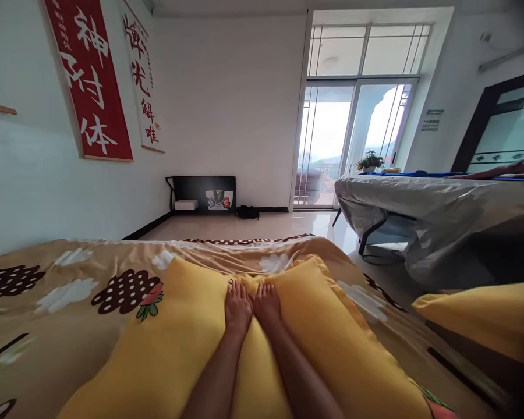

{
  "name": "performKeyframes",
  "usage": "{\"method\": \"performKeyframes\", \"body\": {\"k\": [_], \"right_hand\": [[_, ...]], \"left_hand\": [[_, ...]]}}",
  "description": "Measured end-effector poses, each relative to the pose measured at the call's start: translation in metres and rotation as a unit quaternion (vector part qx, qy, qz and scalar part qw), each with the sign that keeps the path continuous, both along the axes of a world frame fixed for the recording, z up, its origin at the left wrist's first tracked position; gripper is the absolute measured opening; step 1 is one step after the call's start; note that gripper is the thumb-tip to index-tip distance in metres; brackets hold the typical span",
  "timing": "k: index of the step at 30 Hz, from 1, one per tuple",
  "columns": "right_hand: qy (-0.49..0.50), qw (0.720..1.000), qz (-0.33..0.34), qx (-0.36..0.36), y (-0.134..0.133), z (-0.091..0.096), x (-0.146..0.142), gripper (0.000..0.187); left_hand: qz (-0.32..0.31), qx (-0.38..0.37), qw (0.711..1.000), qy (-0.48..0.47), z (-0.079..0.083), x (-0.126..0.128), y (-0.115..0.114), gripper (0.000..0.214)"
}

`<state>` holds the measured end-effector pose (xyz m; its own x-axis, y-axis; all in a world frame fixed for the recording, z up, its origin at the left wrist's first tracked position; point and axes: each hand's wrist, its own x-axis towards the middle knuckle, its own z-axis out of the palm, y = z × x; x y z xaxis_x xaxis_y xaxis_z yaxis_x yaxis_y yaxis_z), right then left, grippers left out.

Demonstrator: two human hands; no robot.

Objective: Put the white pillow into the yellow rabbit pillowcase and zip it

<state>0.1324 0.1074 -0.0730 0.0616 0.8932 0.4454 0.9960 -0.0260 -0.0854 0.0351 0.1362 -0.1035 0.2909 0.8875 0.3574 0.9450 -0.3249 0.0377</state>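
Note:
A plump yellow pillow (pixel 183 326) lies on a tan patterned bedspread in front of me. My left hand (pixel 239 305) rests palm down near the middle of its far edge, fingers stretched forward. Beside it, my right hand (pixel 266 302) lies the same way, with the thumb sides of the two hands close together. Under both hands the pillow dips, and its far corners stand higher on either side. Neither hand is visibly wrapped around anything; the palms and undersides of the fingers are hidden.
The bedspread (pixel 70 326) has brown dotted shapes and white clouds. Another yellow pillow (pixel 484 314) is at the right. Beyond stand a plastic-covered table (pixel 384 195) with a potted plant (pixel 370 161), a low black board (pixel 201 186) against the wall, and glass doors (pixel 327 139).

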Motion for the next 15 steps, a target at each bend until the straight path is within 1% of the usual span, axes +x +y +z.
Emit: {"method": "performKeyframes", "body": {"k": [1, 2, 3, 4, 5, 7, 9, 13, 15], "right_hand": [[0.003, 0.999, -0.002, -0.032, 0.006, -0.028, -0.003, 0.043], [0.006, 0.998, -0.001, -0.056, 0.012, -0.049, -0.002, 0.044], [0.008, 0.997, -0.002, -0.077, 0.018, -0.062, 0.004, 0.045], [0.012, 0.996, 0.000, -0.094, 0.023, -0.068, 0.013, 0.046], [0.015, 0.994, 0.002, -0.108, 0.028, -0.069, 0.023, 0.048], [0.023, 0.991, 0.006, -0.131, 0.035, -0.064, 0.042, 0.051], [0.031, 0.989, 0.006, -0.148, 0.038, -0.058, 0.057, 0.052], [0.051, 0.981, -0.008, -0.188, 0.033, -0.056, 0.086, 0.056], [0.060, 0.976, -0.013, -0.208, 0.030, -0.056, 0.102, 0.058]], "left_hand": [[0.004, -0.016, 1.000, 0.001, -0.023, 0.000, 0.003, 0.045], [0.010, -0.028, 1.000, -0.002, -0.037, -0.004, 0.007, 0.045], [0.019, -0.039, 0.999, -0.007, -0.043, -0.010, 0.014, 0.045], [0.030, -0.050, 0.998, -0.013, -0.043, -0.018, 0.023, 0.046], [0.043, -0.063, 0.997, -0.019, -0.040, -0.027, 0.032, 0.049], [0.062, -0.094, 0.993, -0.024, -0.032, -0.046, 0.049, 0.055], [0.075, -0.123, 0.989, -0.025, -0.028, -0.064, 0.059, 0.060], [0.099, -0.179, 0.978, -0.026, -0.032, -0.099, 0.070, 0.067], [0.110, -0.208, 0.971, -0.030, -0.034, -0.116, 0.080, 0.070]]}}
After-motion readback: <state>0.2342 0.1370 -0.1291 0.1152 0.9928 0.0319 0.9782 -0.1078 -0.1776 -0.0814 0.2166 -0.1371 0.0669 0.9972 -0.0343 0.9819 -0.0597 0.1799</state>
